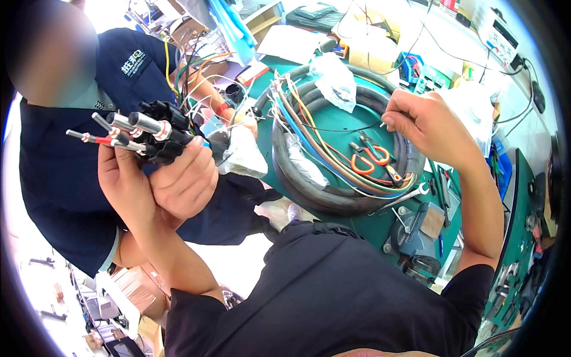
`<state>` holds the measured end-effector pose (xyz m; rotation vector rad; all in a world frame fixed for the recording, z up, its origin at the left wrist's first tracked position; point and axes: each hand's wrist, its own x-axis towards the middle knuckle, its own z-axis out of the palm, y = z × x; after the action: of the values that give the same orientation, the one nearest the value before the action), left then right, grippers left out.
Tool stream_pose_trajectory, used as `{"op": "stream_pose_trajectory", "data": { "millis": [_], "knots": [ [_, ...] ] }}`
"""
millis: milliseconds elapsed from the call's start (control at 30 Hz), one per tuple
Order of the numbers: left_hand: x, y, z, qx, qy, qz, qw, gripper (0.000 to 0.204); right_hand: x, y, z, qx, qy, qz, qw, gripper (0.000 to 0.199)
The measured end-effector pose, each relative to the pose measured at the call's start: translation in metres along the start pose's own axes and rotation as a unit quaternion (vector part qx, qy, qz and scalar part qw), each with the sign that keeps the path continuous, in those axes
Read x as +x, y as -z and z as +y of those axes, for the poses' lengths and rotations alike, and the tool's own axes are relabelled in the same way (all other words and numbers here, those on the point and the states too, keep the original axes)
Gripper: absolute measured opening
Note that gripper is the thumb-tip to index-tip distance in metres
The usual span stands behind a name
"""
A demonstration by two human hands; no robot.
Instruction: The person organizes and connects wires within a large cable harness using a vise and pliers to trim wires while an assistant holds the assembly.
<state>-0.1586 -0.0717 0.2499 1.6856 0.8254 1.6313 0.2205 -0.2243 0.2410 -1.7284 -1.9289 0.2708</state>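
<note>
My left hand (pixel 163 184) is raised at the left and grips a black multi-pin connector (pixel 156 135) with several metal pins and red-sleeved wire ends sticking out to the left. My right hand (pixel 425 122) hovers at the right above a coil of thick grey hose (pixel 333 190), its fingertips pinched on a thin white wire (pixel 333 130) that runs back toward the bundle of coloured wires (pixel 297 113) beside the connector. Pliers with orange handles (pixel 372 159) lie inside the coil on the green table (pixel 333 122).
A person in a dark blue shirt (pixel 65 184) sits at the left, a hand near the wires. A combination wrench (pixel 404 198), a bench vise (pixel 419 229), plastic bags (pixel 336 80) and small boxes at the back lie on the green table.
</note>
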Motion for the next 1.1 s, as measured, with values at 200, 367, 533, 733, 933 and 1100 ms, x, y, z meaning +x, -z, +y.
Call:
{"op": "stream_pose_trajectory", "data": {
  "millis": [200,367,533,733,933,1100],
  "knots": [
    [-0.01,0.004,-0.001,0.079,-0.04,0.005,0.996,0.022,-0.007,-0.009,0.0,0.036,0.036,0.008,0.999,0.016],
    [-0.016,-0.008,-0.006,0.048,-0.018,-0.002,0.999,0.02,-0.015,-0.013,0.001,0.008,0.019,0.008,1.0,0.01],
    [-0.016,-0.019,-0.01,-0.007,-0.004,-0.042,0.999,0.019,-0.022,-0.015,-0.018,-0.002,0.02,0.027,0.999,0.007],
    [-0.018,-0.026,0.0,-0.089,0.039,-0.091,0.991,0.018,-0.024,-0.019,-0.054,-0.009,0.016,0.03,0.999,0.006],
    [-0.03,-0.025,0.001,-0.092,0.06,-0.089,0.99,0.018,-0.016,-0.041,-0.082,-0.021,0.033,-0.014,0.999,0.016],
    [-0.029,-0.017,-0.004,-0.127,0.086,-0.102,0.983,0.019,-0.01,-0.073,-0.098,-0.017,0.054,-0.04,0.998,0.015]
  ]
}}
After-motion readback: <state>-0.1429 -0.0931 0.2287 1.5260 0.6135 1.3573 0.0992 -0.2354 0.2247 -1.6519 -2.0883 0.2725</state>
